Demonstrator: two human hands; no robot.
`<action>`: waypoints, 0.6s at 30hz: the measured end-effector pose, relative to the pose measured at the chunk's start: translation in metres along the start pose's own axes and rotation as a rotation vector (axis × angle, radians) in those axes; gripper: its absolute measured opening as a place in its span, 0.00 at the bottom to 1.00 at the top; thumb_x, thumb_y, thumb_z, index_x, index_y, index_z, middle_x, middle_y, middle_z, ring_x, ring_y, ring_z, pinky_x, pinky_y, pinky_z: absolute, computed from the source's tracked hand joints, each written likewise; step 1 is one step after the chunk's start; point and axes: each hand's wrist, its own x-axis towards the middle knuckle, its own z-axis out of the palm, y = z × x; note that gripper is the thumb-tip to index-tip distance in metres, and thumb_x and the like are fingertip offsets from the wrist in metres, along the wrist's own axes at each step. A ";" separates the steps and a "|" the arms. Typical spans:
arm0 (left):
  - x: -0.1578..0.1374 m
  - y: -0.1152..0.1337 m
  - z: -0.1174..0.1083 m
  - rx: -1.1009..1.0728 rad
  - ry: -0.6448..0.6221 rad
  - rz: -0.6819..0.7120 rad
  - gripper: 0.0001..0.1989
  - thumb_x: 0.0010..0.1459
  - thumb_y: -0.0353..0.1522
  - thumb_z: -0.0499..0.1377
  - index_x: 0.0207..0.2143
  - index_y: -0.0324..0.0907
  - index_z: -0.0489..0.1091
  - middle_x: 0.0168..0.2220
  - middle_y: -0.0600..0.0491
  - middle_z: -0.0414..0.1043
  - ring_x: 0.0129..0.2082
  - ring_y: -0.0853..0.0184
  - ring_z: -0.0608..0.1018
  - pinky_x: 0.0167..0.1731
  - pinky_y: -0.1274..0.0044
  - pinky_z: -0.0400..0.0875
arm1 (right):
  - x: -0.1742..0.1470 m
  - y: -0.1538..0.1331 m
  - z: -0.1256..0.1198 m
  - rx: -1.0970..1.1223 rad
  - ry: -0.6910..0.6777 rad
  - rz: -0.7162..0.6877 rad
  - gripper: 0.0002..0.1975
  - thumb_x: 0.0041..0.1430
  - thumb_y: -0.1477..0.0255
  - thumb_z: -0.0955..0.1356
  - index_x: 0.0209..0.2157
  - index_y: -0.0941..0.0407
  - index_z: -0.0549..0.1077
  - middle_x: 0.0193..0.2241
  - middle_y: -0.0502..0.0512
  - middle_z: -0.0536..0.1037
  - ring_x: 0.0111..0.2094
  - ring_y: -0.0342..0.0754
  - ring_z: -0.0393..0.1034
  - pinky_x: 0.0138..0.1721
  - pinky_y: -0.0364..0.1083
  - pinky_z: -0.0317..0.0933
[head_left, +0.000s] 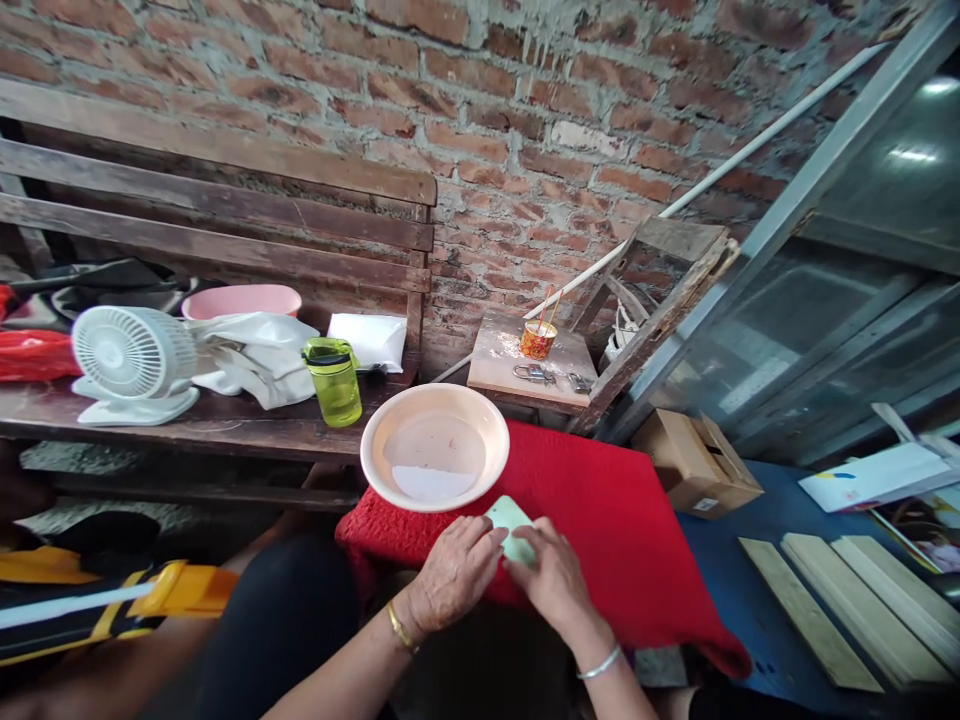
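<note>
Between my hands is a pale green, flat slab with rounded corners, much like a phone [511,520], held over the near edge of a red cloth [592,510]. My left hand [459,568] has its fingers bent against the slab's left side. From the other side, my right hand [553,578] curls its thumb and fingers round the right edge. Just beyond my hands stands a cream basin [373,470] with what looks like shallow water in it. My fingers cover the slab's lower part.
On the wooden bench [247,432] at left are a white fan [131,355], a green bottle [334,385] and a pink basin [244,300]. A small table [487,370] bears a patterned cup [538,340] and padlocks. Right are a cardboard box [694,465] and boards [862,600]. Someone's leg is at left.
</note>
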 end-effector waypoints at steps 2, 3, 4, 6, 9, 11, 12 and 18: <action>-0.005 -0.003 0.009 0.016 -0.013 0.003 0.15 0.70 0.27 0.50 0.55 0.41 0.67 0.42 0.45 0.75 0.39 0.61 0.78 0.41 0.69 0.76 | 0.008 -0.007 0.005 -0.018 -0.002 -0.042 0.13 0.59 0.68 0.70 0.46 0.46 0.77 0.42 0.50 0.75 0.44 0.49 0.73 0.48 0.46 0.63; -0.008 -0.004 0.015 0.033 -0.039 -0.008 0.14 0.70 0.27 0.51 0.55 0.41 0.68 0.42 0.46 0.75 0.40 0.61 0.79 0.42 0.68 0.76 | 0.010 0.000 0.003 -0.040 0.006 -0.021 0.12 0.58 0.68 0.70 0.45 0.47 0.77 0.42 0.50 0.75 0.43 0.48 0.73 0.48 0.45 0.63; -0.011 -0.005 0.021 0.058 -0.075 -0.025 0.14 0.69 0.28 0.52 0.54 0.41 0.69 0.42 0.46 0.75 0.41 0.60 0.79 0.43 0.67 0.76 | 0.011 0.013 -0.002 -0.066 0.019 0.030 0.12 0.58 0.68 0.70 0.44 0.47 0.78 0.42 0.50 0.75 0.43 0.48 0.73 0.47 0.45 0.63; -0.017 -0.006 0.034 0.124 -0.159 -0.072 0.13 0.69 0.32 0.56 0.54 0.42 0.70 0.46 0.44 0.76 0.45 0.57 0.79 0.46 0.64 0.76 | 0.004 0.056 -0.022 -0.115 0.056 0.215 0.14 0.58 0.65 0.69 0.46 0.49 0.78 0.42 0.52 0.75 0.41 0.49 0.74 0.43 0.45 0.64; -0.024 -0.008 0.049 0.200 -0.260 -0.109 0.23 0.65 0.42 0.62 0.60 0.46 0.69 0.57 0.41 0.72 0.59 0.49 0.74 0.55 0.58 0.72 | -0.022 0.135 -0.062 -0.174 0.106 0.584 0.21 0.60 0.56 0.65 0.50 0.50 0.77 0.40 0.56 0.76 0.38 0.52 0.75 0.40 0.48 0.66; -0.027 -0.011 0.054 0.204 -0.310 -0.081 0.34 0.60 0.50 0.65 0.64 0.49 0.66 0.65 0.41 0.65 0.65 0.46 0.67 0.61 0.54 0.65 | -0.046 0.177 -0.086 -0.221 0.131 0.790 0.27 0.62 0.52 0.61 0.53 0.52 0.76 0.36 0.60 0.76 0.35 0.55 0.75 0.39 0.52 0.67; -0.029 -0.014 0.056 0.198 -0.332 -0.056 0.38 0.57 0.53 0.66 0.65 0.50 0.64 0.67 0.41 0.62 0.67 0.46 0.64 0.63 0.52 0.62 | -0.059 0.192 -0.095 -0.235 0.150 0.864 0.30 0.63 0.50 0.59 0.53 0.53 0.76 0.35 0.62 0.76 0.34 0.57 0.75 0.39 0.54 0.67; -0.032 -0.019 0.065 0.198 -0.416 -0.020 0.46 0.52 0.57 0.67 0.69 0.50 0.60 0.71 0.40 0.56 0.70 0.46 0.61 0.66 0.52 0.57 | -0.095 0.205 -0.096 -0.091 0.282 0.908 0.35 0.60 0.44 0.57 0.52 0.54 0.76 0.34 0.62 0.76 0.34 0.59 0.76 0.41 0.57 0.69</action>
